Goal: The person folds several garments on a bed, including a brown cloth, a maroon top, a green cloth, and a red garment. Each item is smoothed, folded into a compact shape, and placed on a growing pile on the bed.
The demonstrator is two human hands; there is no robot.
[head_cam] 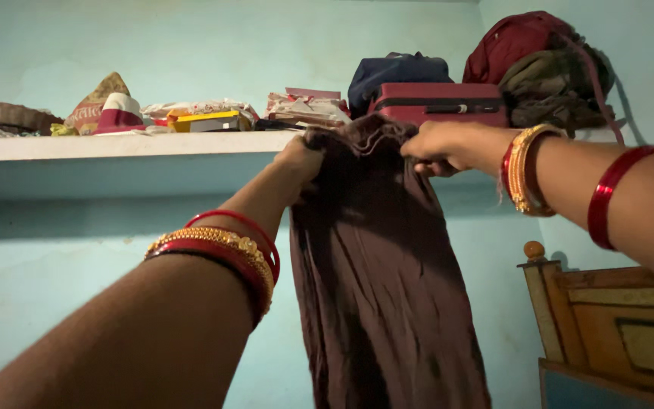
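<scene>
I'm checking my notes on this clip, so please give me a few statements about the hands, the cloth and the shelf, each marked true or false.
1. Both hands grip the top edge of the dark brown cloth. True: left hand and right hand hold it.
2. The cloth lies folded flat on the shelf. False: it hangs down below it.
3. A red suitcase sits on the shelf. True.
4. The wrists are bare. False: both wear red and gold bangles.
</scene>
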